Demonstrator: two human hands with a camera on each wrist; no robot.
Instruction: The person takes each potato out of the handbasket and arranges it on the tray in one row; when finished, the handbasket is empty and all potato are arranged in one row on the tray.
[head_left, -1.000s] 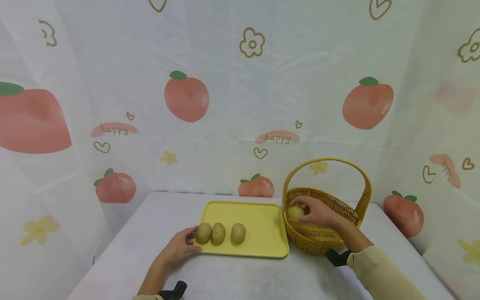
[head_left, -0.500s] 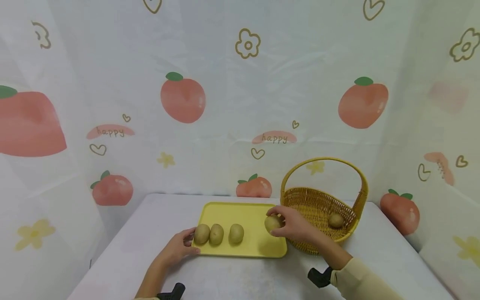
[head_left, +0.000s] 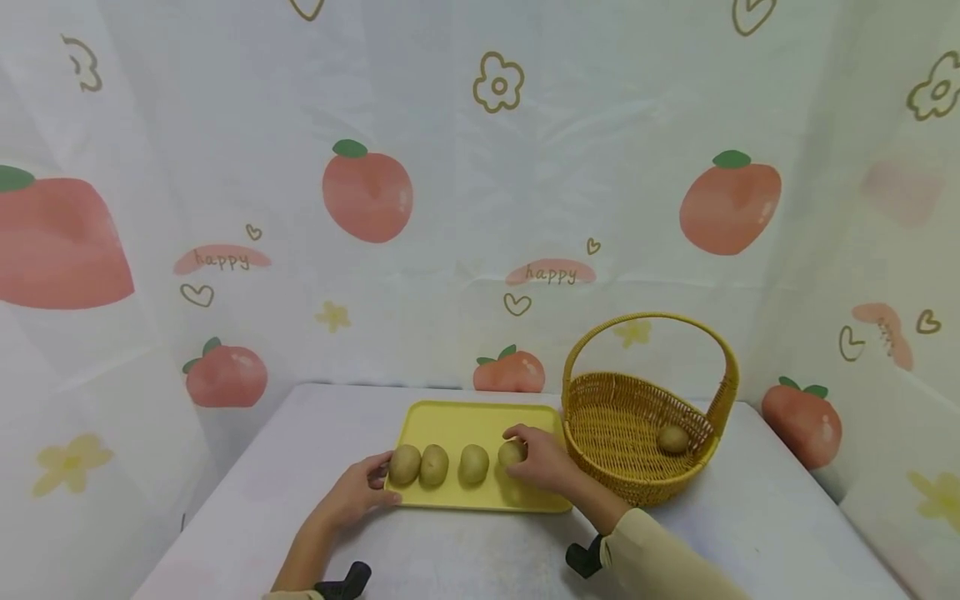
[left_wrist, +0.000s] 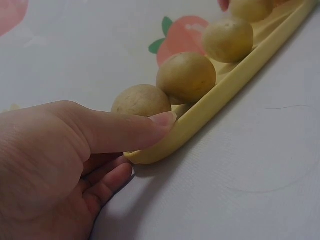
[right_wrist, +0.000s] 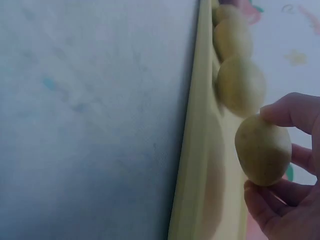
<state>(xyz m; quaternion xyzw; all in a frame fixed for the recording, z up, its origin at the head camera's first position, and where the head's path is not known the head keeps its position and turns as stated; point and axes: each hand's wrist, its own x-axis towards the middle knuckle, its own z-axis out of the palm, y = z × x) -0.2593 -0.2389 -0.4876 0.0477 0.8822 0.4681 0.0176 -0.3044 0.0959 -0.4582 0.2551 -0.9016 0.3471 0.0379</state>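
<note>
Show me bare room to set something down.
Bare: the back of the yellow tray, behind the row of three potatoes; the table in front of the tray and beyond the left hand; the basket floor left of its lone potato. Crowded: the tray's front, where the right hand holds a fourth potato.

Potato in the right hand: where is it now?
In the head view, the held potato is over the right half of the yellow tray, right of three other potatoes.
</note>
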